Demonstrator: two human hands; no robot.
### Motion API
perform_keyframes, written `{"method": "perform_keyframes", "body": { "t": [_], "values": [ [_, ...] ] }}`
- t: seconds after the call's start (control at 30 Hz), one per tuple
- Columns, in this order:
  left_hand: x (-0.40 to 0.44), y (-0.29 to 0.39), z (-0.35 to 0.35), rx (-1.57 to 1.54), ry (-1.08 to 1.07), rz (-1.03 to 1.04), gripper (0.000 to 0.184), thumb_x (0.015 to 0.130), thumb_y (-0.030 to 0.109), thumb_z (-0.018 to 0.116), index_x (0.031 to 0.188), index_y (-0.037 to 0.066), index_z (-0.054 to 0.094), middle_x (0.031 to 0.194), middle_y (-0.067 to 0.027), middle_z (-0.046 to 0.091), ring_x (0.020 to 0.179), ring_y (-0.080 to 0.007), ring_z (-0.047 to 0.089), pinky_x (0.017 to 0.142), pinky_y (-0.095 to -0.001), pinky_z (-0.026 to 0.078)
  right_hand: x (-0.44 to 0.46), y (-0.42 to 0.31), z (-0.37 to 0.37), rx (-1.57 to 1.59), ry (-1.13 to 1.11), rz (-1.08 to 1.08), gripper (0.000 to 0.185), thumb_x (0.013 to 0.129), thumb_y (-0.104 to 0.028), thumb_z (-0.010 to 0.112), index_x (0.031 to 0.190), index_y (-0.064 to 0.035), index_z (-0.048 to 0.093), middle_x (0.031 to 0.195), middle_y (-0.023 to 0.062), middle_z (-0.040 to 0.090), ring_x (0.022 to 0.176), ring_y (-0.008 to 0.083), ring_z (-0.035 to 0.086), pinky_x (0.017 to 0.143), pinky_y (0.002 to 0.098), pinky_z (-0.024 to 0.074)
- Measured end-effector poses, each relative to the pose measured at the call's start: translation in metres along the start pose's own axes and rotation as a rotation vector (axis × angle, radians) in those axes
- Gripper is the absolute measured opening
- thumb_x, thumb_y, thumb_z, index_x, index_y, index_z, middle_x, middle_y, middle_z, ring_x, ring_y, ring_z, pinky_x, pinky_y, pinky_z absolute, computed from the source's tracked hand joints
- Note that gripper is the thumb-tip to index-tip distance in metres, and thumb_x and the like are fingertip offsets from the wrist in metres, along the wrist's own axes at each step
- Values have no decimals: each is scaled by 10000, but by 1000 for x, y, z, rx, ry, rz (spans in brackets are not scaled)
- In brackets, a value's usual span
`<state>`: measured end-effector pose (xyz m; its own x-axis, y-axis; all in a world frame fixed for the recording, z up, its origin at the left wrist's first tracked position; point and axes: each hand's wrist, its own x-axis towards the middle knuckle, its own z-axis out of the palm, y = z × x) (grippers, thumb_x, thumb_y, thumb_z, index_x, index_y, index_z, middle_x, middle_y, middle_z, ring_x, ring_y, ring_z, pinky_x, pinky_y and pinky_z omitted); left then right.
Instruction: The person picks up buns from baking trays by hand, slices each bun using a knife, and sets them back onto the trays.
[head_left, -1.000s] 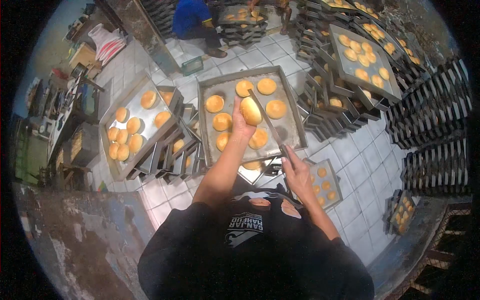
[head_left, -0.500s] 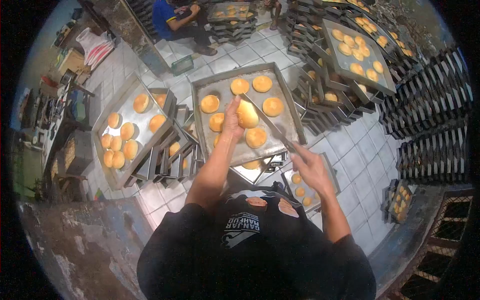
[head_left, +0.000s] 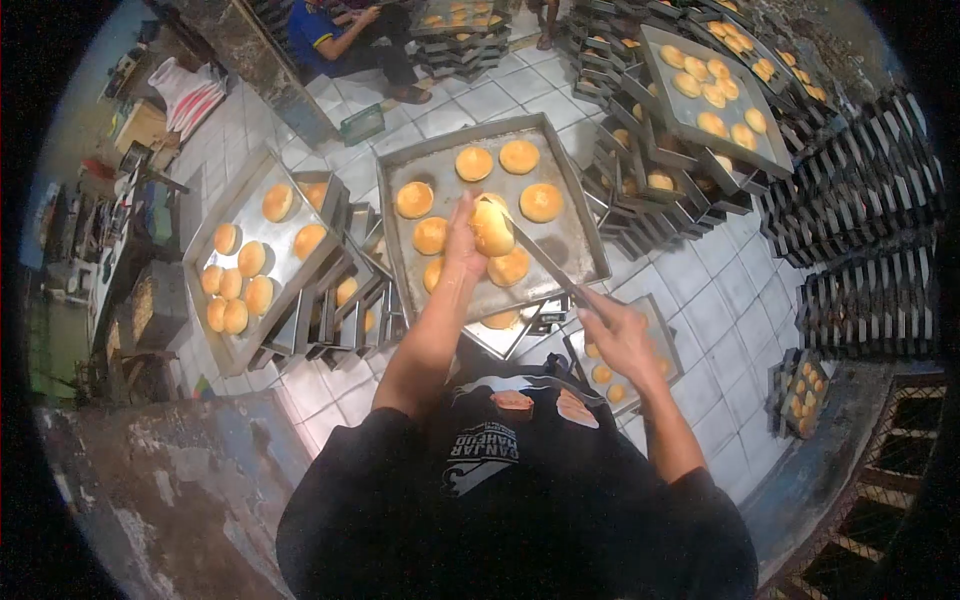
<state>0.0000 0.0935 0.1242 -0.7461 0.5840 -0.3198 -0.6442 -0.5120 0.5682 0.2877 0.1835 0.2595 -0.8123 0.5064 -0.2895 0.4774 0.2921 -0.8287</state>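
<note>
Above a square metal tray (head_left: 400, 165) with several round golden buns, my left hand (head_left: 465, 240) holds one bun (head_left: 494, 232) tilted on its side. A long knife (head_left: 545, 262) reaches up and left from my right hand (head_left: 615, 330), whose fingers are wrapped round its handle. The blade's far end is at the upper right side of the held bun; whether it is inside the bun cannot be made out. Other buns, such as one at the tray's right (head_left: 540, 202), lie flat.
A tray of buns (head_left: 275, 255) sits on stacked trays at the left, another (head_left: 690, 125) on a stack at the upper right. Dark stacked trays (head_left: 865, 310) stand far right. A person in blue (head_left: 320, 40) sits beyond a green basket (head_left: 362, 125). Low tray (head_left: 668, 345) at the right.
The view has shifted, bringing more of the seated person into sight. The knife's blade has slid along the held bun, and my right hand has moved slightly outward since the first frame.
</note>
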Motion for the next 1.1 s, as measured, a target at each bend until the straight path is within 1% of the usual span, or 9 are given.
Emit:
{"method": "perform_keyframes", "body": {
  "t": [0.07,0.13,0.2,0.47,0.57,0.67,0.73,0.93,1.1],
  "values": [
    [-11,-20,13,-20,12,-30,383,975,420,692,1196,112,632,1007,-42,675,918,-198,676,794,-399,588,17,15,19,12,72,-81,463,982,-261,627,1396,-56,601,771,180,679,725,204,675,709,373,530],
    [-15,-38,21,-37,26,-65,326,996,407,669,1166,132,624,984,-26,664,904,-199,669,790,-408,585,35,3,27,111,74,-25,461,982,-273,616,1391,-58,603,786,216,678,734,256,691,733,388,533],
    [-13,-49,17,-39,31,-30,342,1011,436,639,1167,133,624,986,-30,666,912,-209,668,806,-419,582,55,9,35,-81,148,-187,466,992,-288,615,1389,-42,614,801,161,678,735,179,674,720,351,534],
    [5,-22,7,-71,140,-34,492,1007,590,547,1132,128,658,1038,-64,708,926,-226,685,833,-410,582,5,26,19,3,25,4,479,998,-303,608,1413,-65,597,810,148,680,772,156,672,716,334,523],
    [16,-59,-10,-111,91,-107,471,1014,562,556,1175,126,633,1059,-65,690,965,-221,671,849,-420,573,34,43,54,105,108,-50,492,996,-296,604,1419,-45,580,1093,217,726,916,237,695,872,367,529],
    [21,-64,-16,-115,114,-167,480,1015,556,561,1208,120,625,1084,-67,684,1005,-221,663,885,-427,561,63,35,68,59,216,-194,482,986,-304,622,1384,-33,598,879,250,702,791,291,698,771,374,535],
    [26,-60,-13,-114,212,-189,544,1000,620,530,1168,124,678,1071,-72,717,1009,-236,672,906,-430,553,59,41,62,96,163,-122,494,985,-308,622,1400,-42,588,920,257,717,816,323,708,789,373,539],
    [29,-44,-15,-198,167,-130,580,1032,623,454,1262,125,642,1175,-66,714,1087,-247,670,960,-425,534,5,46,52,139,64,42,510,990,-325,623,1421,-55,578,782,171,689,763,236,702,746,338,537],
    [-7,-80,10,-121,233,-246,585,1050,613,407,1281,126,637,1217,-53,703,1097,-246,669,979,-438,524,56,55,98,160,257,-62,489,1009,-297,604,1421,-36,572,819,150,684,787,189,666,749,330,525]
  ]
}}
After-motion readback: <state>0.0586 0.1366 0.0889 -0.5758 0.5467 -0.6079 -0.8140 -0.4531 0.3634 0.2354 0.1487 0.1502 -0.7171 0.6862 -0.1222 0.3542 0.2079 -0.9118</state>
